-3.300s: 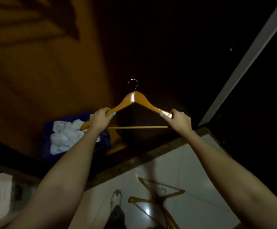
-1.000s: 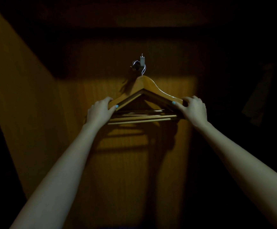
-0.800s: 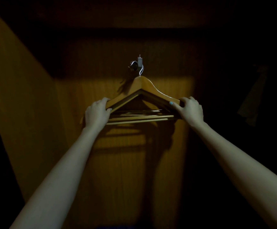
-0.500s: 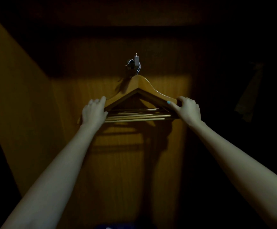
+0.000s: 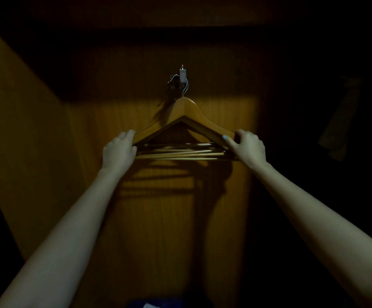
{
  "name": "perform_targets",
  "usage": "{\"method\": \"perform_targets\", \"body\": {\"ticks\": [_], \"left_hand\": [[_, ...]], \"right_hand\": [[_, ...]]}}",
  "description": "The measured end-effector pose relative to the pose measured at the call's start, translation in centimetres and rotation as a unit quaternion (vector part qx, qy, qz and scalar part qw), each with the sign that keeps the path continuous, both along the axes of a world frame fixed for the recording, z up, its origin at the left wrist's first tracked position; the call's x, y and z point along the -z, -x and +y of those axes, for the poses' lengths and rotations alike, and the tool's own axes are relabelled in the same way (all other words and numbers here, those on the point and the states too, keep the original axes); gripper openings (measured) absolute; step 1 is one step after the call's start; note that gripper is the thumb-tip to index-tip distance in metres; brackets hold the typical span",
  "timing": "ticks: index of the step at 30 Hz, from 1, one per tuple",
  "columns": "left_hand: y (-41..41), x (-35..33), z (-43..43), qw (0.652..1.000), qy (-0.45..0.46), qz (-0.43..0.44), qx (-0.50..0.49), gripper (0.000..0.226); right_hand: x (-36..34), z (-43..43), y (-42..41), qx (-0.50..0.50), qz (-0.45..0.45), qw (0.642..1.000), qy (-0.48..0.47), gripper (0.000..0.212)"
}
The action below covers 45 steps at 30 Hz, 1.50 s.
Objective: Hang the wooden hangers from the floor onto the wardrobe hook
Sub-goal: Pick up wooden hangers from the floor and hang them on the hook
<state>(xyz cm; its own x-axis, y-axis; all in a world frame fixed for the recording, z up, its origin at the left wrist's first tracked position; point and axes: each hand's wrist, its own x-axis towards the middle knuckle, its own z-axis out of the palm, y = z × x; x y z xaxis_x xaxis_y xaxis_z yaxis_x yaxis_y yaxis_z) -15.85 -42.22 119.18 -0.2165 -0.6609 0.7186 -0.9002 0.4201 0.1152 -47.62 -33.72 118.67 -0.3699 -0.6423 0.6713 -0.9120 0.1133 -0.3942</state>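
My left hand curls over one end of the wooden hanger, my right hand pinches the other, thumb in front. Between them show bars of other hangers (count unclear). Seconds ago this hanger was over the floor; now its wire neck sits on the wardrobe hook above both hands, so I judge it ready to release.

We're looking into a wardrobe, dim and boxed in. There's a grained wooden back panel straight ahead beyond both hands and a wooden side wall out past the left hand. Up above, midway between it and the right hand, a metal wardrobe hook carries several wooden hangers.
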Motion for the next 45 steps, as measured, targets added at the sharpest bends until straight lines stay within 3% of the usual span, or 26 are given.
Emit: {"method": "perform_targets", "body": {"ticks": [11, 19, 25, 30, 34, 38, 45], "left_hand": [[-0.2, -0.7, 0.4, 0.998, -0.044, 0.032, 0.026, 0.034], [0.1, 0.2, 0.0, 0.999, -0.048, 0.010, -0.001, 0.056], [1.2, 1.0, 2.2, 0.997, 0.054, 0.031, 0.049, 0.047], [5.4, 4.1, 5.6, 0.985, 0.125, 0.027, 0.118, 0.030], [10.5, 9.1, 8.9, 0.976, 0.028, 0.065, 0.205, 0.029], [15.7, 16.3, 14.5, 0.955, -0.099, 0.060, 0.272, 0.030], [22.1, 32.8, 31.0, 0.893, -0.281, -0.013, 0.351, 0.032]], "right_hand": [[0.6, -0.9, 0.6, 0.011, 0.001, 1.000, 0.026, 0.054], [1.3, -1.5, 0.4, 0.030, -0.005, 1.000, 0.007, 0.058], [2.0, -0.6, 0.7, 0.020, -0.006, 1.000, 0.023, 0.066], [5.4, 2.7, 1.2, -0.036, -0.025, 0.997, 0.068, 0.057], [11.4, 7.6, 2.5, -0.060, -0.053, 0.996, 0.027, 0.047], [19.6, 15.8, 4.9, -0.055, -0.107, 0.990, -0.078, 0.041], [36.7, 37.4, 8.0, -0.007, -0.181, 0.940, -0.288, 0.044]]}}
